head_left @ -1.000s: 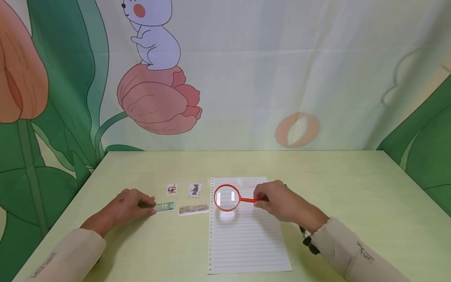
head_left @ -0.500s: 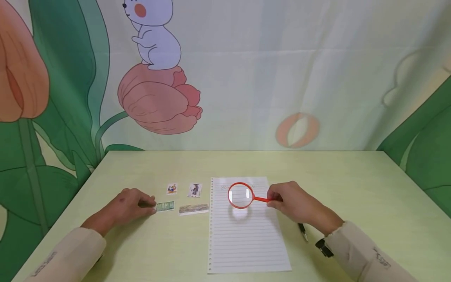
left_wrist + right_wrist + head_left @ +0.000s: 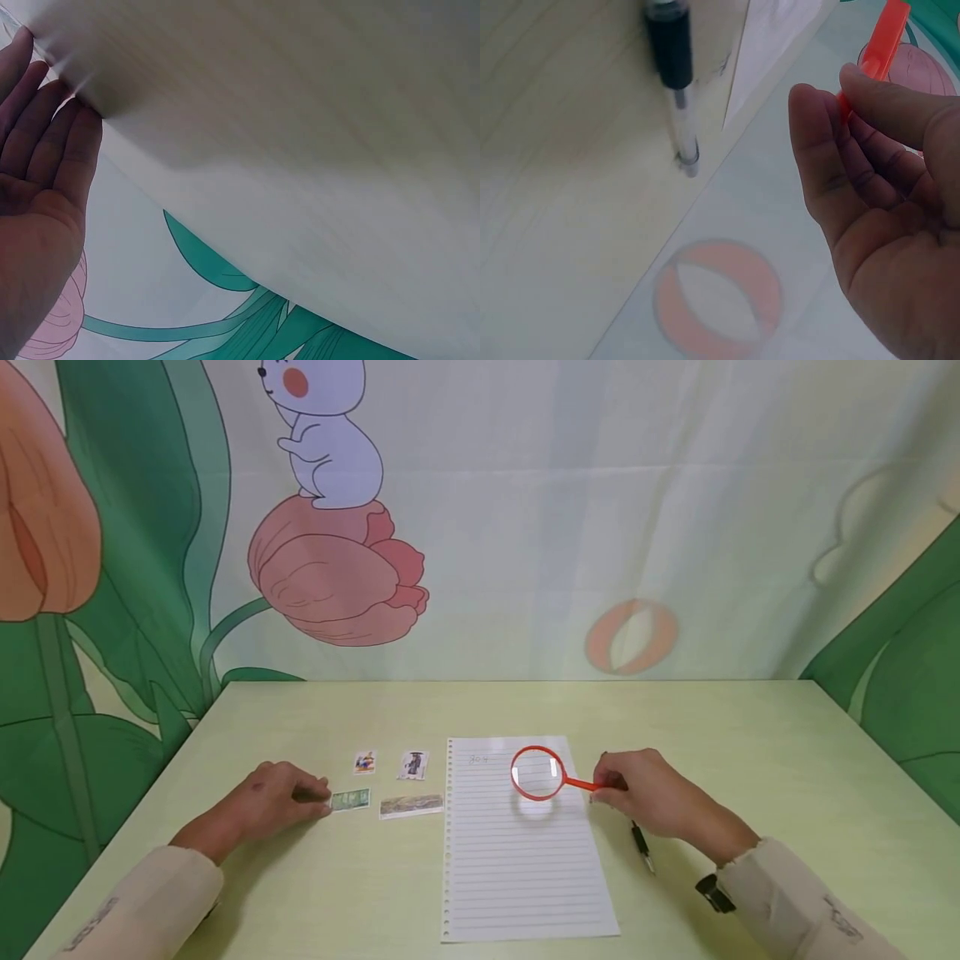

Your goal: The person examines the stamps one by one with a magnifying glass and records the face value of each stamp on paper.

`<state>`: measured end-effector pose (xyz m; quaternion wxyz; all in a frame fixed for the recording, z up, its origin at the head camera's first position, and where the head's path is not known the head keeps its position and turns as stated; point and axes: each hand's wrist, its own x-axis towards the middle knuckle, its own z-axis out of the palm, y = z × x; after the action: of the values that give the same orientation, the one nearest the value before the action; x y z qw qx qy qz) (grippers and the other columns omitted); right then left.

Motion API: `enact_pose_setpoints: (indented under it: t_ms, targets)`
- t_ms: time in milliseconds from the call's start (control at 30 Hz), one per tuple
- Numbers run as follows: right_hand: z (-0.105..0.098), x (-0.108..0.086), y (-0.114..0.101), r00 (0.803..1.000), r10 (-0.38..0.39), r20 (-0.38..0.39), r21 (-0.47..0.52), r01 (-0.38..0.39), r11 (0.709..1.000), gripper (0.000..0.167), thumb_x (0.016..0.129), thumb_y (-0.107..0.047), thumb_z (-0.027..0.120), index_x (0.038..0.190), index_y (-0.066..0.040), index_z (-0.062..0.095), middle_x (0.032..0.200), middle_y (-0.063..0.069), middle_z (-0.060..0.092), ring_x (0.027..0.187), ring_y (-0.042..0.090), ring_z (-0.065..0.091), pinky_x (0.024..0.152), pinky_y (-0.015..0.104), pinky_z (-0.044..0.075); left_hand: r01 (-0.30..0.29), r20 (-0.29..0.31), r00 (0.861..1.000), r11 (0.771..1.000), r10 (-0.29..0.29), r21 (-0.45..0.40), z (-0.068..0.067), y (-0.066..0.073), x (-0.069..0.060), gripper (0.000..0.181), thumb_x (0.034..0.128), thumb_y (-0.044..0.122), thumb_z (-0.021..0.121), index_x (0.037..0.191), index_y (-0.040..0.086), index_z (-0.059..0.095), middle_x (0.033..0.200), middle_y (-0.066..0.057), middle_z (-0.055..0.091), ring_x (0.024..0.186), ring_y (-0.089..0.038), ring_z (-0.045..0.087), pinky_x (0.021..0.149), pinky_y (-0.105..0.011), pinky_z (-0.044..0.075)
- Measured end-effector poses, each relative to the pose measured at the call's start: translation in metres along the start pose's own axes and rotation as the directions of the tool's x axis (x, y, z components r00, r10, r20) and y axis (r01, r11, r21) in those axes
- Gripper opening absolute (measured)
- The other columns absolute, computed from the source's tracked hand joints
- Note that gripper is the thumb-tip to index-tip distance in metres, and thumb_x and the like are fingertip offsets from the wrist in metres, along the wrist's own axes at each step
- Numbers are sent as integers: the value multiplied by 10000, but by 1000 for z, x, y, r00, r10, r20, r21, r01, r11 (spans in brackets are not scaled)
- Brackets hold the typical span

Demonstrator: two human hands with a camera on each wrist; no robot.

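A: What is the person's right grip [image 3: 651, 793] doing above the desk [image 3: 750, 752]?

B: It is pinching the red handle [image 3: 581, 784] of a magnifying glass [image 3: 537, 774] between thumb and fingers; the lens is hanging over the upper right of a lined sheet [image 3: 525, 877].

A: And the left grip [image 3: 273, 800]?

B: It is resting on the desk, fingers extending, tips touching the left end of a green slip [image 3: 350, 800].

A: How are these things likely handling?

B: The glass is looking light and stiff, its lens probably smooth and breakable, so the handle is offering the surest hold. The slip is appearing thin and prone to creasing; its edges are probably suiting fingertips best.

A: Where is open room lying?

B: Bare desk is stretching rightward and back to the far edge, where a printed backdrop [image 3: 525, 485] is hanging. A pen [image 3: 643, 849] is lying beside the sheet, partly hiding behind the right grip; a low sweep could be catching it. Leftward, a long slip [image 3: 411, 807] is crowding the sheet's punched edge.
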<state>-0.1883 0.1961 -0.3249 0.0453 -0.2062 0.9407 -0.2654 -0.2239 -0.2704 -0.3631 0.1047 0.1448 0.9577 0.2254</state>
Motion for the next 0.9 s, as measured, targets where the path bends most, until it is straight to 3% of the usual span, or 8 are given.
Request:
enact_pose_setpoints:
  t_ms: [200, 633, 900]
  targets:
    - [-2, -7, 9, 999, 42, 1, -13, -42, 999, 101, 890, -59, 740, 848, -107, 662, 742, -34, 635, 651, 108, 499, 581, 253, 437, 9, 9, 1000, 1000, -9, 6, -1, 0, 1, 311, 849, 205, 809, 1102, 28, 767, 1257, -199, 659, 1191, -408, 585, 934, -516, 494]
    - [-13, -21, 29, 997, 74, -23, -45, -75, 996, 127, 890, -56, 737, 825, -119, 648, 735, -37, 631, 658, 118, 505, 583, 256, 442, -50, -19, 999, 999, 50, 1, 0, -1, 0, 290, 846, 194, 808, 1073, 15, 774, 1196, -196, 690, 1151, -388, 625, 908, -508, 513]
    - [-18, -31, 41, 995, 86, -43, -55, -89, 995, 115, 882, -65, 748, 829, -99, 652, 732, -40, 625, 651, 116, 490, 564, 253, 431, -48, -16, 999, 999, 48, -3, -1, -1, 0, 291, 849, 198, 807, 1076, 20, 774, 1201, -194, 688, 1153, -385, 626, 913, -513, 509]
